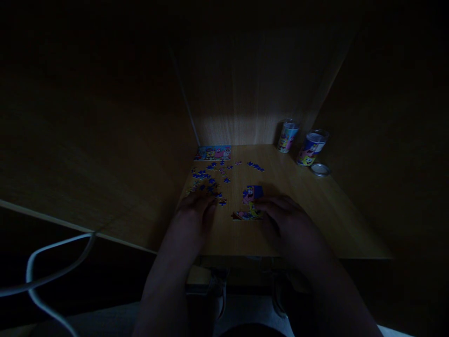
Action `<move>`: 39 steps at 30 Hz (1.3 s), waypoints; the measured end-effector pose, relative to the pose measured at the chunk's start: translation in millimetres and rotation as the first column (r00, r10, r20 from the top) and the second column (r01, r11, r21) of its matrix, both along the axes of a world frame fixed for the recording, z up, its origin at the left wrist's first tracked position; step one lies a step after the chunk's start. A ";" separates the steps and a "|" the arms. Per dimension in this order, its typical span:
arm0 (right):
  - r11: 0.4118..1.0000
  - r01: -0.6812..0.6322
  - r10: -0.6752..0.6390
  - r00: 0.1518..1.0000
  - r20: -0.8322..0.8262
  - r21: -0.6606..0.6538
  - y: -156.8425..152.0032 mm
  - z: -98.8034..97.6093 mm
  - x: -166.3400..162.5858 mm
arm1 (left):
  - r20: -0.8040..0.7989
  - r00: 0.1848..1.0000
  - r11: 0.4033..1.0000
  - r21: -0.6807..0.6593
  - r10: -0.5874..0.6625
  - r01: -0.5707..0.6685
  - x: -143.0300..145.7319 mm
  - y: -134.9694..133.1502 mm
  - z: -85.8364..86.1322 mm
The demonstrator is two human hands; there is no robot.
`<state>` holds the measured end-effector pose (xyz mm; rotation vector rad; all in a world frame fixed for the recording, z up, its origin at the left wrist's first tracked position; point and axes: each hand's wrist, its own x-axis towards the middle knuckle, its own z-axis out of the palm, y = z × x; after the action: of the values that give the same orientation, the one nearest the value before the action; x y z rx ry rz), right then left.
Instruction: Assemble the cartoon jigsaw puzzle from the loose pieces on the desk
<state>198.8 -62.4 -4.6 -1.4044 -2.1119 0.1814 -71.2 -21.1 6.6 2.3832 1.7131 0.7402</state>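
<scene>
A partly joined jigsaw puzzle (pixel 251 194) with cartoon figures lies flat on the wooden surface. My right hand (pixel 287 217) reaches over its right side, fingers stretched out and fingertips touching the yellow part, the thumb held apart below. A bottom strip of joined pieces (pixel 242 216) runs along the puzzle's near edge. On the left, my left hand (pixel 192 215) rests at the near end of scattered blue-backed puzzle pieces (pixel 210 182), thumb apart from its bent fingers; the fingertips are dim. One loose puzzle piece (pixel 222 202) lies just right of that hand.
A cartoon picture card (pixel 212 153) lies at the back left. Two printed cans (pixel 288 135) stand at the back right, the nearer one beside a round metal lid (pixel 320 169). Wooden walls enclose the surface (pixel 315 220). A white cable (pixel 31 276) loops at lower left. Light is very dim.
</scene>
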 end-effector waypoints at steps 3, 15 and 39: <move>1.000 -0.002 0.002 1.000 -0.006 0.003 -0.1 0.0 0.2 | 0.028 0.999 1.000 -0.023 -0.020 0.021 -2.6 -0.9 1.8; 1.000 -0.013 0.013 1.000 -0.012 0.014 1.0 -4.3 1.0 | -0.018 0.988 0.988 -0.005 -0.156 0.156 18.2 -9.9 2.7; 1.000 -0.002 0.002 1.000 0.002 -0.007 0.2 -2.6 0.7 | -0.157 0.974 0.986 0.011 -0.164 0.168 16.1 -8.6 4.1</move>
<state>199.6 -62.3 -7.3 -1.4075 -2.1165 0.1889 -55.0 -29.7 10.7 2.6237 1.5392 0.5667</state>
